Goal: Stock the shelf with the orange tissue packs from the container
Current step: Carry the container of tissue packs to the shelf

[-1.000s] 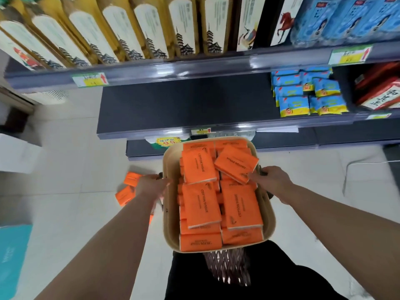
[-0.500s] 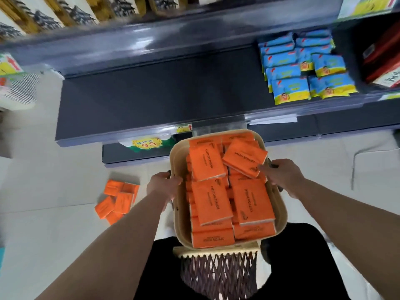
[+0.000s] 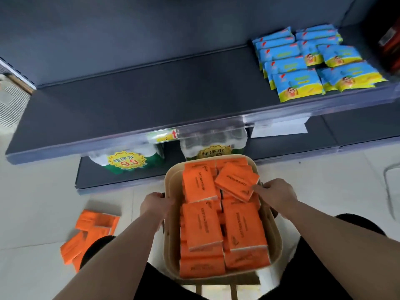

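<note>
Packs: the orange tissue packs (image 3: pixel 203 226) are lying stacked in the container (image 3: pixel 276 241), between both hands; one top pack is sitting askew near the right thumb.
Left hand: the left hand (image 3: pixel 154 204) is gripping the container's left edge, fingers curled over it.
Right hand: the right hand (image 3: pixel 276 192) is clasping the right edge.
Shelf: the dark shelf (image 3: pixel 129 100) is sitting just beyond the container, with blue packs (image 3: pixel 303 61) lying at its right end.
Floor: loose orange packs (image 3: pixel 95 230) are lying scattered on the floor (image 3: pixel 39 191), left of the left arm.
</note>
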Tool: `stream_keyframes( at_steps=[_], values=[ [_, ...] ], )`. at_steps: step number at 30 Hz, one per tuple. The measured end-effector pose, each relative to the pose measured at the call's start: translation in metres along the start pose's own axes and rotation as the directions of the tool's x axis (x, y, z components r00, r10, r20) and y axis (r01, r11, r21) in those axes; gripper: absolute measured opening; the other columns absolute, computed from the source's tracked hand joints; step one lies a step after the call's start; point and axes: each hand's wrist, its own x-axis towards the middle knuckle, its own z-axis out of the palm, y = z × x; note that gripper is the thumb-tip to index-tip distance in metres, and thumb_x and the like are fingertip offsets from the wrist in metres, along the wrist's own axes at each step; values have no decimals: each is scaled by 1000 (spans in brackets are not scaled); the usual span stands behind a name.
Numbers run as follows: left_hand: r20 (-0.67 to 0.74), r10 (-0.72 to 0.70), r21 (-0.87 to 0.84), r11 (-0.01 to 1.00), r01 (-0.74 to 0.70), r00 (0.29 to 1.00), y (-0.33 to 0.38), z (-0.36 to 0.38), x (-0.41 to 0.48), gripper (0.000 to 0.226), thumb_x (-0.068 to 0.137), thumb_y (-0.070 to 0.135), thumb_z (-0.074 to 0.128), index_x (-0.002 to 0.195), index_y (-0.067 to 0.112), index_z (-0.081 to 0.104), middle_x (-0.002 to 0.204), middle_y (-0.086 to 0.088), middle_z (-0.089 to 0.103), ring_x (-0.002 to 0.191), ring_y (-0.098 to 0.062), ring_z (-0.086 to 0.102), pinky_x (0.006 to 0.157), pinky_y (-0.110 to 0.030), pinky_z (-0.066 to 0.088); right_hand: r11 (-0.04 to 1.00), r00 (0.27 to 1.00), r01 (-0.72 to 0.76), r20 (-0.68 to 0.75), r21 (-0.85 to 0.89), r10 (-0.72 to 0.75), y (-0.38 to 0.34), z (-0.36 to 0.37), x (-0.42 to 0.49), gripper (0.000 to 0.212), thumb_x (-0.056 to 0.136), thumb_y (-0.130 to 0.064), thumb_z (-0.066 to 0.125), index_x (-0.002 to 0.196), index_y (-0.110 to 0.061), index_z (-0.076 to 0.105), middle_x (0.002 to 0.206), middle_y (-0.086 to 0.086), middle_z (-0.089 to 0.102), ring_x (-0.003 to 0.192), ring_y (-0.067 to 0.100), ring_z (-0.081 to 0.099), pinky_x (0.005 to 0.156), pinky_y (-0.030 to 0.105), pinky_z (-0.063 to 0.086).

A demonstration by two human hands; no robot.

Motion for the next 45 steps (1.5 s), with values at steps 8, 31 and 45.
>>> stream_keyframes(
  at_steps=[8, 31, 45],
  values=[
    [-60, 111, -32, 993, -113, 992, -20, 39, 25, 14, 68, 19, 56, 66, 9, 65, 62, -10, 65, 63, -28, 62, 57, -31, 52, 993, 994, 89, -56, -75, -93, 26, 36, 27, 48, 86, -52, 56, 59, -13, 62, 61, 4, 65, 63, 20, 64, 66, 31, 52],
    [-136, 133, 12, 991, -133, 982, -38, 39, 40, 8, 74, 12, 56, 70, 6, 56, 66, -13, 60, 64, -30, 60, 53, -27, 44, 970, 969, 244, 45, 22, -245, 23, 56, 28, 15, 89, -32, 62, 89, -18, 65, 92, 3, 66, 86, 19, 61, 60, 24, 40],
    [37, 639, 485, 660, -573, 768, -8, 37, -24, 44, 90, 22, 55, 133, 16, 52, 132, -4, 55, 118, -22, 53, 93, -33, 47, 700, 788, 497, -71, -513, -611, 27, 35, -18, 45, 92, -36, 48, 133, -20, 45, 133, 7, 46, 120, 27, 47, 98, 42, 43]
  ],
)
